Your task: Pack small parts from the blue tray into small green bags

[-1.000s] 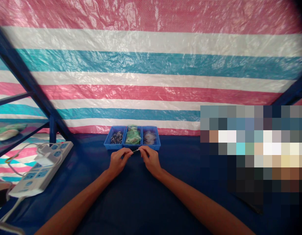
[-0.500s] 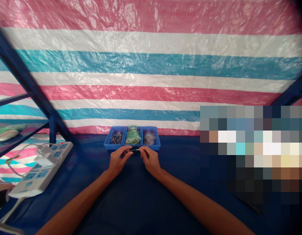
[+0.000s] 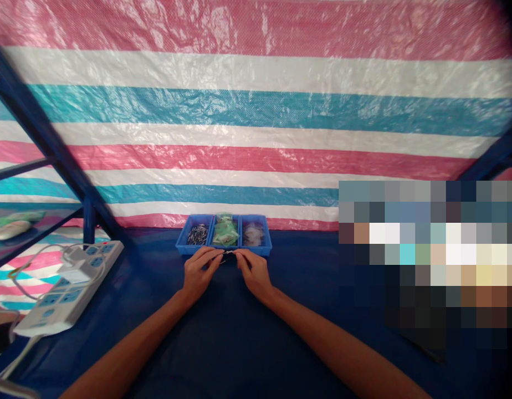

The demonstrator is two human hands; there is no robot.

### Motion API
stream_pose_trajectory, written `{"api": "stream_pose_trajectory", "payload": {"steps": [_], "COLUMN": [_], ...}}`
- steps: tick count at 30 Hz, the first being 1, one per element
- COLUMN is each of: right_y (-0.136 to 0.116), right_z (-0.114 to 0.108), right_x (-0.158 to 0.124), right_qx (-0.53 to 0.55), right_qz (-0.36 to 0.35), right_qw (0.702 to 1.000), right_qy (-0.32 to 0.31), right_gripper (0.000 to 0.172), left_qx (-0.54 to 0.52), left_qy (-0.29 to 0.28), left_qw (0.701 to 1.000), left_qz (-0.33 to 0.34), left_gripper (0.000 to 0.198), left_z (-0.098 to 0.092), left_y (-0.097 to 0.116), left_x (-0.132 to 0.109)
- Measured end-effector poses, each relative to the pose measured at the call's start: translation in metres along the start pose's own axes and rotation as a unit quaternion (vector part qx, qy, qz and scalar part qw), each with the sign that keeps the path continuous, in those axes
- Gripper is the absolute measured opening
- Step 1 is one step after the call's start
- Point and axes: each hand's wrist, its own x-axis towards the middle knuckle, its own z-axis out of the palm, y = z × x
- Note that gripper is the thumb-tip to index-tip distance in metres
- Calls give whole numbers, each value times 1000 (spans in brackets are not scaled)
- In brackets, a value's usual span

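Observation:
My left hand point(image 3: 199, 271) and my right hand point(image 3: 253, 270) face each other just in front of a row of blue bins. Both pinch a thin, shiny rod-like piece point(image 3: 228, 252) that spans the small gap between the fingertips; its exact kind is too small to make out. Behind the left hand, the left blue bin point(image 3: 182, 245) holds many slim metal pins point(image 3: 198, 235). The middle bin holds a green plastic bag point(image 3: 225, 233). In the right bin lie whitish, translucent pieces point(image 3: 253, 235) that I cannot identify.
A white power strip point(image 3: 68, 293) with cords and a plugged-in white adapter point(image 3: 76, 270) lies at the left on the dark blue table point(image 3: 239, 343). Striped plastic sheeting point(image 3: 256, 111) hangs behind, between blue frame posts point(image 3: 65, 160). A pixelated block covers the right side.
My left fingers have shifted slightly, with the fingertips stretched further over the thin piece. Less of the piece shows between the hands. The right hand has hardly moved.

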Motion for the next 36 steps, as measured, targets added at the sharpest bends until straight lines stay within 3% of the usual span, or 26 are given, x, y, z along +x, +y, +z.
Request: {"api": "stream_pose_trajectory", "payload": {"steps": [6,12,16,20,26,29,36], "right_y": [0,-1,-1,-1,-3,-3,-2], "right_z": [0,0,-1,-1,-1,-2,-2], "right_x": [-1,0,0,0,0,0,0], "right_qx": [-1,0,-5,-1,-1,-4,0], "right_qz": [1,-1,-1,-7,-7,-6,-7], "right_qw": [1000,1000,1000,1000,1000,1000,1000], "right_qy": [-7,-11,-15,-15,-12,-11,-12], "right_gripper": [27,27,27,27,26,26,27], "left_qx": [2,-33,-38,-25,35,46,31], "left_qy": [30,-26,-31,-51,-71,-75,-49], "left_qw": [999,995,991,991,996,995,996], "left_qz": [-17,-96,-123,-121,-48,-42,-68], "left_gripper": [17,19,15,16,30,32,18], "left_z": [-4,-3,1,3,2,2,4], "left_y": [-1,-2,-3,-4,-5,-6,-10], "left_x": [-1,-2,-2,0,5,6,2]}}
